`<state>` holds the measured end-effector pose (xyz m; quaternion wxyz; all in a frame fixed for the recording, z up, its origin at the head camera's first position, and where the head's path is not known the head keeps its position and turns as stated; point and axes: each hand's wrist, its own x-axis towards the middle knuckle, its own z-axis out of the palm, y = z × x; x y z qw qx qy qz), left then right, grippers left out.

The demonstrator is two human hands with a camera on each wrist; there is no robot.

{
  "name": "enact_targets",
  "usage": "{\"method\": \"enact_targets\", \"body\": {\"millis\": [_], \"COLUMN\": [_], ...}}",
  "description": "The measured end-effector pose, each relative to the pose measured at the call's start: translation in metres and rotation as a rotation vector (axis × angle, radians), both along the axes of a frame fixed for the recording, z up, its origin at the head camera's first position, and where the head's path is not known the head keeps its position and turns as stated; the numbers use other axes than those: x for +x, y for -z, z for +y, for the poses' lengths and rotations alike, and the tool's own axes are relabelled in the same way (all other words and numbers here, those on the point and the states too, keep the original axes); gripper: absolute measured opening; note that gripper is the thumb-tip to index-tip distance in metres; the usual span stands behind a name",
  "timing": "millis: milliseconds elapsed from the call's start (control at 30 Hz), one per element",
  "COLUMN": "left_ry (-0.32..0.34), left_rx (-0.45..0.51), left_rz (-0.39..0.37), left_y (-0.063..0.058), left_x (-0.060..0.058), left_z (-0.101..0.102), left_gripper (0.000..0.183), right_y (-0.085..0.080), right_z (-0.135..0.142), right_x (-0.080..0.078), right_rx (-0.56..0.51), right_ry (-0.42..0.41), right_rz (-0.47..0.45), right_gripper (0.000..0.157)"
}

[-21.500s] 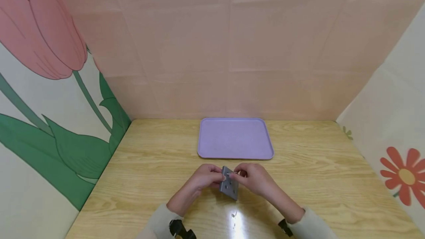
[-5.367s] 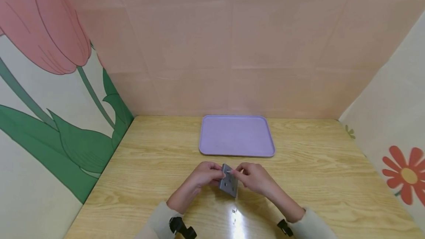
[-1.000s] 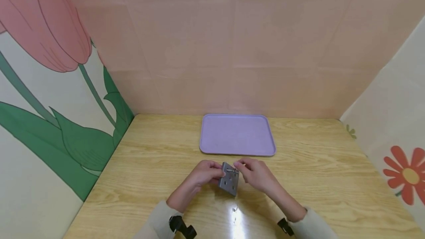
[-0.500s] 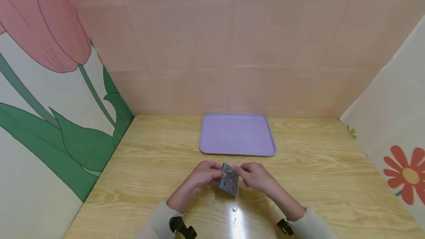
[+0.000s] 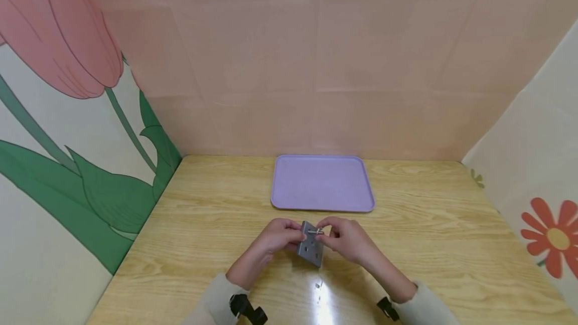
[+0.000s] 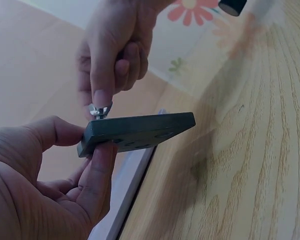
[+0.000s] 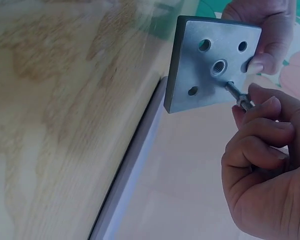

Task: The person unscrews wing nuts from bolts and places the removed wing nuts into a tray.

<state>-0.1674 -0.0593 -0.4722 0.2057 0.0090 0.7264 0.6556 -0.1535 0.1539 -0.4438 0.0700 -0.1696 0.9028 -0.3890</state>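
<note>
My left hand (image 5: 281, 236) pinches one corner of a grey square metal plate (image 5: 309, 252), which is held tilted above the table. Several holes pass through the plate; the middle one (image 7: 219, 67) looks threaded. From a hole near the held corner sticks a thin threaded bolt (image 7: 233, 90), pointing to the right in the head view. A small silver wing nut (image 6: 99, 111) sits on the bolt, apart from the plate's face. The thumb and index finger of my right hand (image 5: 349, 238) pinch the wing nut, partly hiding it; its other fingers are curled in.
A lilac tray (image 5: 322, 206) lies flat on the wood-grain table (image 5: 217, 204), just beyond the hands. A pink-beige backdrop (image 5: 253, 74) rises behind the table, with flower-printed sheets at both sides. Black straps with small devices (image 5: 247, 310) are on the wrists.
The right fingers have shifted around the wing nut several times, covering it half a second ago and baring part of it now. The plate and left hand have stayed nearly in place.
</note>
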Motion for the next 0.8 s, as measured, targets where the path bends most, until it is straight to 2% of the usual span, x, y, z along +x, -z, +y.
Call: {"method": "enact_targets", "body": {"millis": [200,333,400,500,600,667,800], "left_ry": [0.01,0.007,0.001,-0.008,-0.007,-0.004,0.0], "left_rx": [0.014,0.024,0.025,0.022,0.02,0.02,0.019], "left_rz": [-0.007,-0.01,-0.011,-0.013,-0.014,-0.013,-0.012], "left_y": [-0.0003,-0.0001,0.0001,-0.0002,-0.0011,-0.0019,-0.0025], "left_x": [-0.0003,-0.0007,-0.001,-0.001,-0.0005,0.0,0.0004], "left_z": [-0.0005,-0.0006,-0.0003,0.0003,0.0005,0.0004,0.0], "left_gripper": [0.027,0.028,0.028,0.028,0.028,0.028,0.028], "right_y": [-0.0019,-0.0017,-0.0012,-0.0012,0.0004,0.002,0.0043], "right_z": [-0.0012,-0.0027,-0.0033,-0.0038,-0.0029,-0.0023,-0.0014], "right_x": [0.0027,0.0024,0.0009,-0.0011,-0.002,-0.0021,-0.0026], "right_rx": [0.023,0.012,-0.001,-0.017,-0.022,-0.022,-0.023], "right_ry": [0.008,0.059,0.098,0.141,0.152,0.141,0.111], "right_rz": [0.033,0.008,-0.018,-0.083,-0.157,-0.188,-0.187], "right_gripper": [0.021,0.019,0.025,0.042,0.054,0.056,0.055]}}
